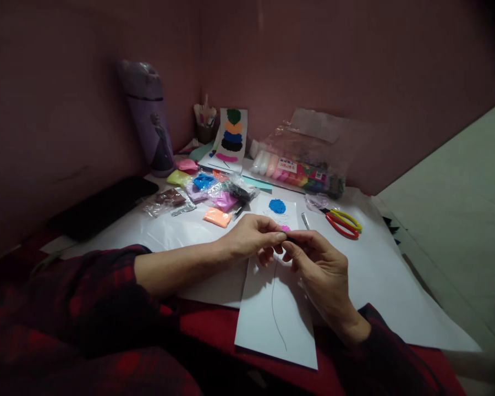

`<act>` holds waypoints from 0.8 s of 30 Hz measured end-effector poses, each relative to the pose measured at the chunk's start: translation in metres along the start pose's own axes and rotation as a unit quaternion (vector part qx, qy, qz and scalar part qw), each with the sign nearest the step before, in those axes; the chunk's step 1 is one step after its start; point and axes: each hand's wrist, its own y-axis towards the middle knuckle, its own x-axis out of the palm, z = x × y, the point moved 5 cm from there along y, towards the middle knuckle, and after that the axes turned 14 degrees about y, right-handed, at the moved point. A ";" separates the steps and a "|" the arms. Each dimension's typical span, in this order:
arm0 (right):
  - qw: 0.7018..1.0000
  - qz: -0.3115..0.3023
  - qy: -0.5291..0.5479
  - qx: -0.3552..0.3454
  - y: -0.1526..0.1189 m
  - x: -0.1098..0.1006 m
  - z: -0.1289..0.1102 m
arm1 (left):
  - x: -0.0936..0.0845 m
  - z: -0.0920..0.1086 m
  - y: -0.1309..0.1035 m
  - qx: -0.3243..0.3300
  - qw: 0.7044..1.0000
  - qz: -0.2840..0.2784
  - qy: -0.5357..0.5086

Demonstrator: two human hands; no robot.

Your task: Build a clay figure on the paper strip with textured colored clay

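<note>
My left hand [258, 237] and my right hand [322, 267] meet above a white card. Their thumbs and fingertips are pinched together on a small dark piece [287, 237] that looks like modelling clay and is mostly hidden. Below them lies the white card [280, 330], with a thin curved line drawn down it. At its far end sit a round blue clay patch [277, 206], a white patch [277, 219] and a bit of pink clay [286, 227], partly covered by my fingers.
Clay packets, among them an orange one [217, 216], lie left of the card. Scissors with red and yellow handles [344, 224] rest to the right. Behind stand a purple bottle [150, 121], a card with coloured clay patches [231, 132] and a clear bag of clay [297, 168].
</note>
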 end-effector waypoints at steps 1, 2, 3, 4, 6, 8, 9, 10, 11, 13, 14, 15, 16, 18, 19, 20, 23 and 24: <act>1.000 -0.001 -0.003 0.001 0.000 0.000 0.000 | 0.000 0.000 0.000 -0.001 1.000 -0.002 0.001; 1.000 -0.003 -0.007 0.002 0.000 0.000 0.001 | 0.000 0.000 0.000 -0.002 1.000 -0.005 0.001; 1.000 -0.005 -0.011 0.004 0.000 0.000 0.001 | 0.001 0.000 0.000 -0.002 1.000 -0.006 0.002; 1.000 -0.006 -0.013 0.004 -0.001 0.000 0.001 | 0.001 0.000 -0.001 0.000 1.000 -0.008 0.003; 1.000 -0.007 -0.017 0.004 -0.001 0.000 0.001 | 0.001 0.000 -0.001 0.003 1.000 -0.007 0.005; 1.000 -0.007 -0.021 0.005 -0.001 0.000 0.000 | 0.001 0.000 -0.001 0.003 1.000 -0.005 0.006; 1.000 -0.008 -0.023 0.007 -0.001 0.000 0.000 | 0.002 0.000 -0.001 0.002 1.000 -0.005 0.007; 1.000 -0.009 -0.026 0.010 -0.001 0.000 0.000 | 0.002 -0.001 -0.001 0.000 1.000 -0.005 0.007; 1.000 -0.009 -0.027 0.012 -0.001 0.000 0.000 | 0.002 -0.001 -0.001 -0.001 1.000 -0.007 0.008; 1.000 -0.010 -0.026 0.014 -0.001 0.000 0.000 | 0.002 -0.002 0.000 -0.002 1.000 -0.008 0.010; 1.000 -0.011 -0.025 0.014 -0.001 0.000 0.000 | 0.002 -0.002 0.000 -0.002 1.000 -0.009 0.012; 1.000 -0.012 -0.023 0.015 -0.001 0.000 0.001 | 0.002 -0.002 0.000 -0.001 1.000 -0.009 0.014; 1.000 -0.012 -0.021 0.016 -0.001 0.000 0.001 | 0.002 -0.003 0.000 0.000 1.000 -0.010 0.017; 1.000 -0.013 -0.016 0.016 -0.001 0.001 0.001 | 0.002 -0.003 0.000 0.002 1.000 -0.012 0.021; 1.000 -0.014 -0.013 0.016 -0.001 0.001 0.000 | 0.002 -0.003 0.000 0.002 1.000 -0.012 0.023; 1.000 -0.016 -0.012 0.016 -0.001 0.001 0.000 | 0.002 -0.004 0.000 0.002 1.000 -0.011 0.025; 1.000 -0.022 -0.013 0.014 -0.001 0.002 -0.001 | 0.002 -0.004 0.000 -0.001 1.000 -0.008 0.028; 1.000 -0.024 -0.015 0.013 -0.001 0.002 -0.001 | 0.002 -0.004 0.000 -0.001 1.000 -0.008 0.030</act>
